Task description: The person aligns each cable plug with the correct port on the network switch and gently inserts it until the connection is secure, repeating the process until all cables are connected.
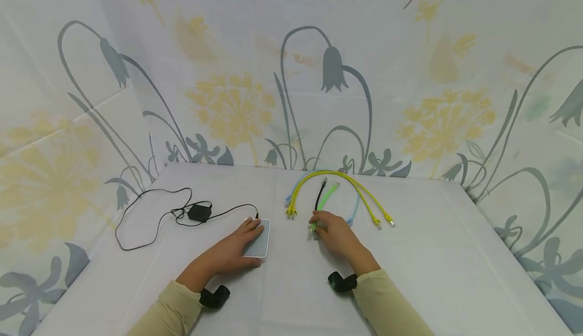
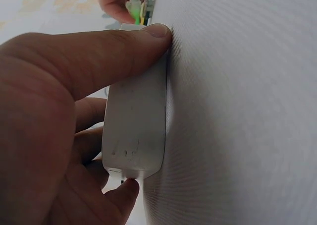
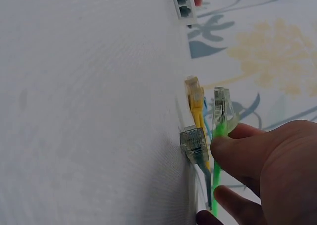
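Observation:
My left hand (image 1: pixel 231 249) grips a small white network switch (image 1: pixel 259 242), fingers over its top and thumb along its near side. The left wrist view shows the plain side wall (image 2: pixel 134 116) of the switch under the thumb. Several ports (image 3: pixel 182 2) show in the right wrist view. My right hand (image 1: pixel 339 235) pinches a bright green network cable (image 3: pixel 218 155) just behind its clear plug (image 3: pixel 221 103). Beside it a dark cable (image 1: pixel 321 193) lies on the table, its clear plug (image 3: pixel 193 141) close by the green one.
Two yellow cables (image 1: pixel 325 172) arc behind the right hand, with a light blue cable (image 1: pixel 356 204) under them. A black power adapter (image 1: pixel 199 213) with a looped cord (image 1: pixel 136 247) lies left of the switch. The cord's plug sits at the switch's far edge. A flower-printed cloth stands behind.

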Demonstrator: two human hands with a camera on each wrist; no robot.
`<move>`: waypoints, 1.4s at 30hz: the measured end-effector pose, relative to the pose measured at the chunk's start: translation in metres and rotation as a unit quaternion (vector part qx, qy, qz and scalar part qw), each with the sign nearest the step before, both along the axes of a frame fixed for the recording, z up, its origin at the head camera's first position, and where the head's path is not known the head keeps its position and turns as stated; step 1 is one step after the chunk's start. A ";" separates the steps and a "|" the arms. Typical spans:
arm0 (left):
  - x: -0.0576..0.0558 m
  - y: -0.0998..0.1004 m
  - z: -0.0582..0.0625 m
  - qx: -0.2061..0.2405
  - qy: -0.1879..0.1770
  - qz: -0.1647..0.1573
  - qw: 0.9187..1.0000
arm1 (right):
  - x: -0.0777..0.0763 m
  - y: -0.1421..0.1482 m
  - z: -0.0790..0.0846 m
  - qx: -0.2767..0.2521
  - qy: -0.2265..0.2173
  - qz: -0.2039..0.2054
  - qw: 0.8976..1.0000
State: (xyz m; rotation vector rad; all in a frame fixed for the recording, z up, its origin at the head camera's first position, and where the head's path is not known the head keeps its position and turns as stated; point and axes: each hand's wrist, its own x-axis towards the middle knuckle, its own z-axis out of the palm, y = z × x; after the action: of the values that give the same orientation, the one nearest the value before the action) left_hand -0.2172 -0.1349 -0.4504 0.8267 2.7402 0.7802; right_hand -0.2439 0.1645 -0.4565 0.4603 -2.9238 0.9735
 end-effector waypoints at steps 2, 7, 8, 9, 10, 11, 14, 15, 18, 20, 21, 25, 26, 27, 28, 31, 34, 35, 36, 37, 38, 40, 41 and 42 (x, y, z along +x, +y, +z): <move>0.000 0.000 0.000 0.000 0.000 0.001 1.000 | 0.000 0.000 0.000 -0.001 0.002 0.004 1.000; 0.002 0.000 0.001 -0.002 -0.001 0.001 1.000 | 0.000 -0.001 0.000 0.000 0.014 0.016 1.000; 0.002 0.000 0.001 -0.004 -0.002 0.001 1.000 | 0.000 -0.001 0.000 -0.001 0.015 0.018 1.000; 0.002 0.000 0.001 -0.005 -0.002 0.001 1.000 | 0.000 -0.002 0.000 -0.002 0.018 0.020 1.000; 0.002 -0.001 0.001 -0.005 -0.004 0.002 1.000 | 0.000 -0.002 0.000 -0.004 0.019 0.023 1.000; 0.002 -0.001 0.001 -0.006 -0.004 0.002 1.000 | 0.000 -0.002 0.001 -0.007 0.022 0.025 0.999; 0.001 -0.001 0.000 -0.007 0.000 0.003 1.000 | 0.001 -0.002 0.003 -0.015 0.035 0.037 0.999; 0.001 -0.001 0.000 -0.006 0.001 0.003 1.000 | 0.001 -0.002 0.004 -0.017 0.040 0.041 0.998; 0.000 -0.001 -0.001 -0.006 0.004 0.002 1.000 | 0.002 -0.002 0.005 -0.020 0.059 0.055 0.997; 0.000 -0.001 -0.001 -0.007 0.003 0.002 1.000 | 0.003 -0.003 0.005 -0.021 0.068 0.061 0.996; 0.000 -0.001 -0.001 -0.006 0.002 0.002 1.000 | 0.004 -0.003 0.005 -0.017 0.076 0.065 0.995; 0.000 -0.001 -0.001 -0.005 0.000 0.002 1.000 | 0.005 -0.003 0.005 -0.016 0.094 0.079 0.992; 0.000 -0.001 -0.001 -0.005 0.000 0.002 1.000 | 0.006 -0.003 0.005 -0.015 0.095 0.081 0.992; 0.001 -0.001 -0.001 -0.005 0.000 0.002 1.000 | 0.006 -0.003 0.005 -0.014 0.100 0.084 0.991; 0.001 -0.001 -0.001 -0.005 0.001 0.001 1.000 | 0.006 -0.004 0.006 -0.017 0.099 0.085 0.991; 0.000 0.000 0.000 -0.004 0.000 0.001 1.000 | 0.007 -0.005 0.008 -0.015 0.110 0.089 0.990; 0.000 0.000 -0.001 -0.003 0.001 0.000 1.000 | 0.007 -0.007 0.009 -0.010 0.131 0.095 0.987; 0.000 0.000 -0.001 -0.002 0.001 0.000 1.000 | 0.007 -0.008 0.009 -0.008 0.140 0.098 0.985; 0.000 0.000 -0.001 -0.002 0.001 0.001 1.000 | 0.008 -0.009 0.010 -0.007 0.149 0.102 0.984; 0.000 0.000 0.000 -0.002 0.001 0.001 1.000 | 0.008 -0.009 0.010 -0.006 0.156 0.104 0.982; 0.000 0.000 0.000 -0.002 0.001 0.002 1.000 | 0.008 -0.010 0.010 0.000 0.166 0.106 0.980; 0.000 0.000 0.000 -0.001 0.003 0.002 1.000 | 0.008 -0.011 0.010 0.009 0.183 0.110 0.977; 0.000 0.000 0.000 -0.002 0.001 0.004 1.000 | 0.009 -0.011 0.010 0.016 0.194 0.111 0.975; 0.000 0.000 0.000 -0.003 0.001 0.004 1.000 | 0.009 -0.012 0.011 0.020 0.201 0.110 0.973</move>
State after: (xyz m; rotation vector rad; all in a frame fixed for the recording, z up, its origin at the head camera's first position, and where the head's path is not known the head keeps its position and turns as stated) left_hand -0.2168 -0.1351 -0.4506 0.8150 2.7478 0.7744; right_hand -0.2348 0.1526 -0.4456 0.8842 -2.5676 0.7335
